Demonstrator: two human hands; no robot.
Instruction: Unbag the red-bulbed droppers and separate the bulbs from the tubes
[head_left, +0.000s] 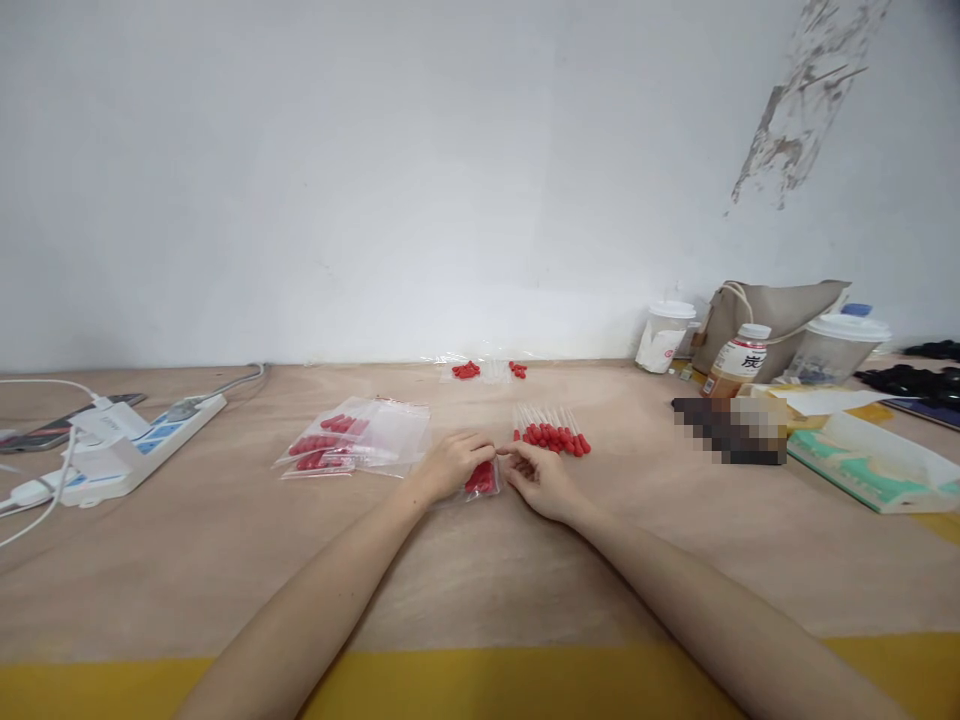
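Clear plastic bag (pixel 482 482) sits gripped under your curled left hand (pixel 455 464), apparently for steadiness; right hand (pixel 546 484) half-curled beside it, hold unclear, red-headed sticks (pixel 553 437) seemingly handy just beyond.

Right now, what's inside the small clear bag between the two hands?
Red pieces show through the clear bag. The left hand covers part of it, so anything under there can't be seen, and the pieces can't be counted.

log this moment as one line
left hand: on clear bag with red pieces | right hand: beside that bag | red-tipped sticks: beyond right hand
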